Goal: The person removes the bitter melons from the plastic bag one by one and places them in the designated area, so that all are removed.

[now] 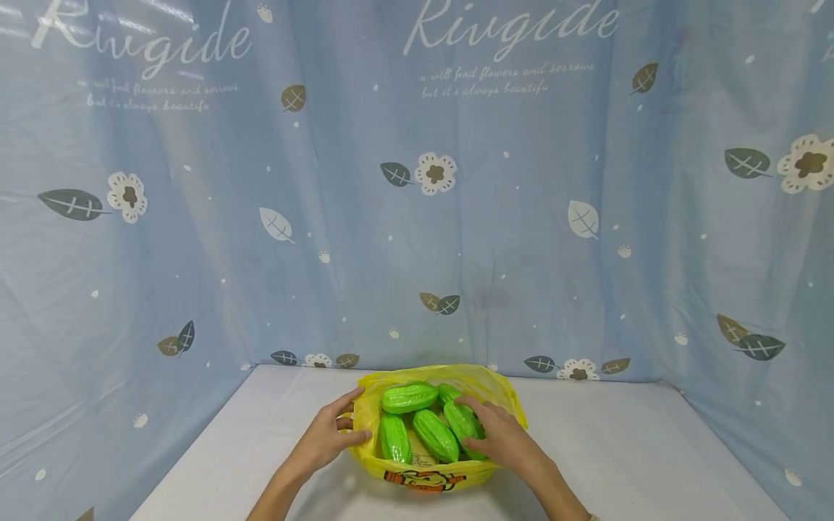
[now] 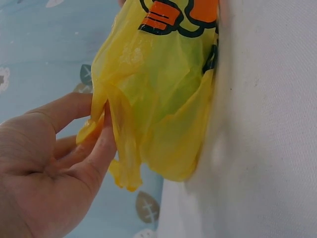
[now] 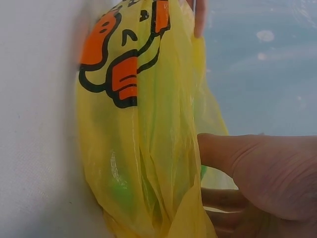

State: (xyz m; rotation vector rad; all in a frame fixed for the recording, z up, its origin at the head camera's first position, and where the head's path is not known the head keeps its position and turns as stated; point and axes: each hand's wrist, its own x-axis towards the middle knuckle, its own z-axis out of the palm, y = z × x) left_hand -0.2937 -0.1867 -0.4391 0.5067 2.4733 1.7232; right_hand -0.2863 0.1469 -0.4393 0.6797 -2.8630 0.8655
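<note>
A thin yellow plastic bag with an orange-and-black cartoon print on its near wall has its mouth spread wide and facing up, which presumably leaves the contents in view and within reach. At its left side the person's left hand pinches the loose plastic between thumb and fingers, probably because film this limp would sag inward unsupported. The right hand, well apart from the left, reaches in over the right rim, thumb and fingers curled round 1 glossy bright-green ridged oblong piece; some fingertips are hidden. At least 4 other green pieces lie inside at different angles, and their weight seems to steady the base. A tan patch with small printing, perhaps card, shows between them. The bag rests on a flat white table with a finely textured covering. Farther back, a light-blue curtain closes off the rear and both sides, patterned with leaves, flowers and white "Rivgide" lettering
</note>
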